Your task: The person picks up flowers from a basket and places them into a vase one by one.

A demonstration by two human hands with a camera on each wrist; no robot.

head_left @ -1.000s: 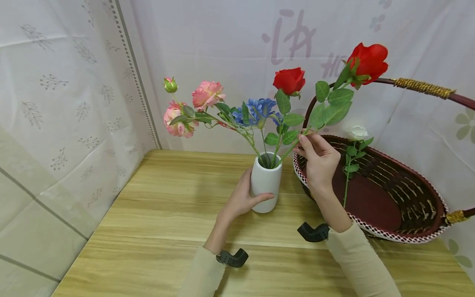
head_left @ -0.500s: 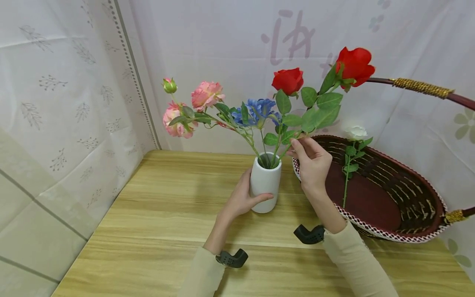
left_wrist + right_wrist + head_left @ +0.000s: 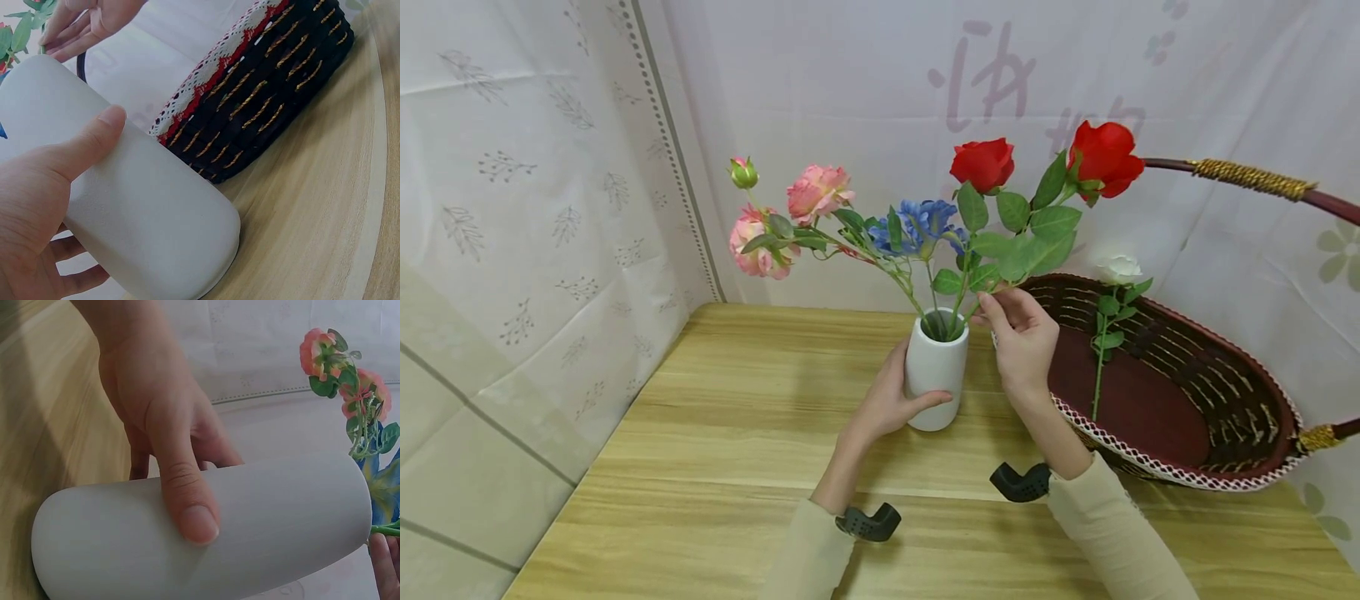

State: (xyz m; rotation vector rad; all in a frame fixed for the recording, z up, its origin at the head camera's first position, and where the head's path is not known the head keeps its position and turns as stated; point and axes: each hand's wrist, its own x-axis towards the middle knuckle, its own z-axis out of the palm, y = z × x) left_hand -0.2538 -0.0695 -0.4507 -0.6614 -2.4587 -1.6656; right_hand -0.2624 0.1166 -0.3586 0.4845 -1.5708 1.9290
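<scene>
My left hand (image 3: 891, 400) grips the white vase (image 3: 937, 375) around its left side, thumb across the front; the left wrist view shows the fingers curled behind it. To the right of the vase mouth, my right hand (image 3: 1026, 337) pinches the green stem of a red rose (image 3: 1105, 160), whose lower end goes into the vase. The bloom leans to the upper right. A second red rose (image 3: 983, 164), a blue flower (image 3: 919, 225) and a spray of pink flowers (image 3: 818, 193) stand in the same vase, the pink ones leaning left.
A dark woven basket (image 3: 1247, 367) with white-and-red trim stands on the right of the wooden table (image 3: 722, 433). In it leans a white rose (image 3: 1122, 268). Its arched handle (image 3: 1255, 177) rises behind. Patterned cloth (image 3: 820, 75) hangs at the back and left.
My right hand has moved left and down toward the vase mouth with the red rose, whose bloom has dropped lower and leftward. The left hand and the vase have stayed in place.
</scene>
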